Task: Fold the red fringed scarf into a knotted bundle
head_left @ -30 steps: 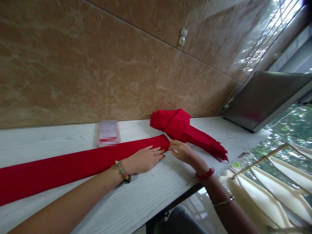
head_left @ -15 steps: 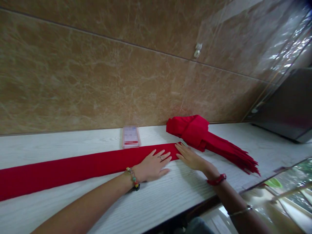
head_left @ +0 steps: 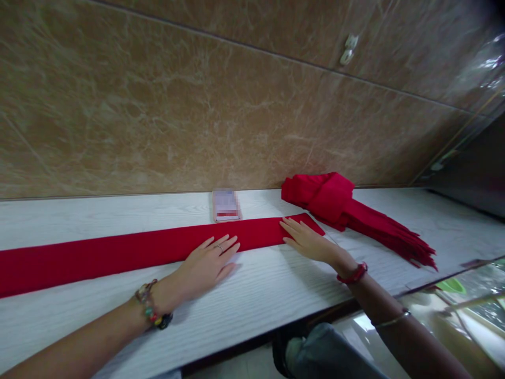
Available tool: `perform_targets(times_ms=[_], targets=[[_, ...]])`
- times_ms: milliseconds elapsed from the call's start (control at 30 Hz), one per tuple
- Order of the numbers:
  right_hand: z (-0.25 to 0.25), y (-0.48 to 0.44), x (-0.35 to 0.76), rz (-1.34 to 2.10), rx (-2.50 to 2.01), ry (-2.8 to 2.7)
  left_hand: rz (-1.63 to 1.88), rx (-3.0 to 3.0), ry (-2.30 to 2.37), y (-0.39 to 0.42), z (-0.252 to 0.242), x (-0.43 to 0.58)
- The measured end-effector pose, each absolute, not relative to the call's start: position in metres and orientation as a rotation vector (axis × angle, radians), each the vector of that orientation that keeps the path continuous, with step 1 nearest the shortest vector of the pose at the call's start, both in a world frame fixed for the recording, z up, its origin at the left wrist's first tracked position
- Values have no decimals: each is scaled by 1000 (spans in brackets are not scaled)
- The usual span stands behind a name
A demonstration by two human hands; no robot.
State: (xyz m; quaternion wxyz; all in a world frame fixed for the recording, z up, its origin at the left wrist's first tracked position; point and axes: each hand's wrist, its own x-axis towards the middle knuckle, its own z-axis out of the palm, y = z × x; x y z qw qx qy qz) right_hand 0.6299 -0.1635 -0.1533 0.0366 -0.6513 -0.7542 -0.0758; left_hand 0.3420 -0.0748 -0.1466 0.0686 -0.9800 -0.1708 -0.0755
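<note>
A long red strip of folded cloth (head_left: pixel 118 250) lies flat across the white tabletop and runs out of view at the left. My left hand (head_left: pixel 205 266), wearing a ring, rests on the strip's middle part with its fingers stretched out. Closer to the strip's right end, my right hand (head_left: pixel 305 239) lies flat on the cloth, fingers extended. The end corner of the strip shows just beyond my right fingers. Behind it to the right is a bundle of red cloth (head_left: pixel 327 200), wrapped round at one end and fanned out in loose tails at the other.
A small stack of cards or packets (head_left: pixel 226 205), its print blurred, sits between the strip and the brown marbled wall (head_left: pixel 189 116). A dark box-like thing (head_left: pixel 473 163) stands at the far right. The front edge of the white table (head_left: pixel 252 295) runs near my legs.
My left hand has slid left along the strip, away from my right hand. My right hand stays near the strip's end, with more of that end showing. The camera view has shifted slightly.
</note>
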Motion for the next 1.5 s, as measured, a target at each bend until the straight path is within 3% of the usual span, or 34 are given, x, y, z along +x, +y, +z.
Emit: perform_targets(times_ms=[200,833,1267,1500], targets=[[-130,-152,575,-246,-1651,-2399,-382,-2843,-594,-65,-145,345],[-140,-159,572,-682,-1513,-2498,-287,-2754,-463,-72,-136,341],[-133,-158,568,-384,-1564,-2479,-276,-2868,-445,-71,-137,340],[-117,-145,525,-332,-1518,-2485,-180,-2819,-690,-60,-127,307]])
